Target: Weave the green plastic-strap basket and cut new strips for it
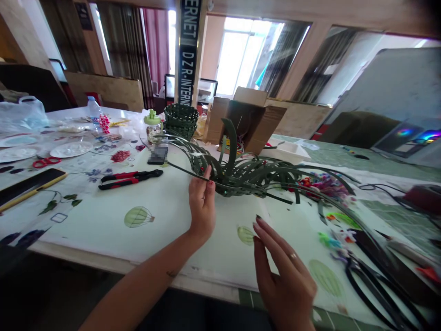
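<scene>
Left hand (201,209) pinching at a weave of dark green strips (237,178), right hand (287,278) free
The weave spreads across the middle of the table (165,239), back from its near edge; the left fingers are closed on a thin strip (186,171) at its left side, while the right fingers, over the near edge, stand apart from the thumb, holding nothing; pliers (142,176) lie left of the weave, a woven basket (181,120) stands toward the far edge
</scene>
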Tool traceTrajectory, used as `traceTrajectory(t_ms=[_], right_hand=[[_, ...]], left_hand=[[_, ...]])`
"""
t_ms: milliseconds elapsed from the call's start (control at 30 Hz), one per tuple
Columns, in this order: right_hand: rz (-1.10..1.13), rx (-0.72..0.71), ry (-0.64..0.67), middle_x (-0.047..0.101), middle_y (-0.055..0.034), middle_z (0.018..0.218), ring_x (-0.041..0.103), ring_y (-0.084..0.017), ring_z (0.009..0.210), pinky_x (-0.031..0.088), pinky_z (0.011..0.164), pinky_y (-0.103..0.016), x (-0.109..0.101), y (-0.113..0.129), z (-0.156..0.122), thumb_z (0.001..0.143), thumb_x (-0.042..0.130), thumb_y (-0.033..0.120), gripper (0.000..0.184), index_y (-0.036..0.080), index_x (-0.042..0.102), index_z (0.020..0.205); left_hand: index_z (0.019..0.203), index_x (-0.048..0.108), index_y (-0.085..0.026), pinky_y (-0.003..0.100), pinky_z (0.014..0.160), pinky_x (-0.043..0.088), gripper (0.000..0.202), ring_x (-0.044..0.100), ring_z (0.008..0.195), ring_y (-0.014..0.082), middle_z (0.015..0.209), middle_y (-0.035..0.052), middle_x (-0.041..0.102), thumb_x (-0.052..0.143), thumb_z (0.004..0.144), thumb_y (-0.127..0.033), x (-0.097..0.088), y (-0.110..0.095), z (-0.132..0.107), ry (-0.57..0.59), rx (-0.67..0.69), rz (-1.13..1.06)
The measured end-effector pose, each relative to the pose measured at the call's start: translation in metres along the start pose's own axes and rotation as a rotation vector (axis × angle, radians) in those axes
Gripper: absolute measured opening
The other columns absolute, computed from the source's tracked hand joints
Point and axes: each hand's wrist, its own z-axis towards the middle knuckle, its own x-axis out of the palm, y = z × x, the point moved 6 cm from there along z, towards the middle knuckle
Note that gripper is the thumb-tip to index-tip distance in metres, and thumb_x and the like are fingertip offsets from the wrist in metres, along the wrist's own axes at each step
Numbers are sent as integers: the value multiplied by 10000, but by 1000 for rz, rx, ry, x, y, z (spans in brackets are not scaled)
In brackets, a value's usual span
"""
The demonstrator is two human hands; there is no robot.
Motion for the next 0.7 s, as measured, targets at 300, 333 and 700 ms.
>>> traceTrajectory(t_ms=[300,333,700], right_hand=[[176,136,3,669,-88,1091,638,-183,1001,531,874,-323,34,1,18,814,551,31,347,178,616,1122],[168,137,-5,667,-90,1095,636,-184,1003,530,874,-325,35,2,17,814,551,31,352,179,613,1128],[-84,156,-111,568,-118,1106,601,-205,947,529,756,-344,33,-23,10,825,569,112,404,221,553,1214]], left_hand=[[1320,479,-271,395,978,405,410,505,1105,207,1175,88,550,416,925,-361,3,3,-13,80,45,19],[1300,502,-257,397,974,408,402,512,1101,212,1162,91,564,436,917,-359,3,3,-14,90,54,34],[1184,603,-241,359,950,442,338,588,1045,208,1108,62,657,538,867,-340,-7,14,-25,186,9,81]])
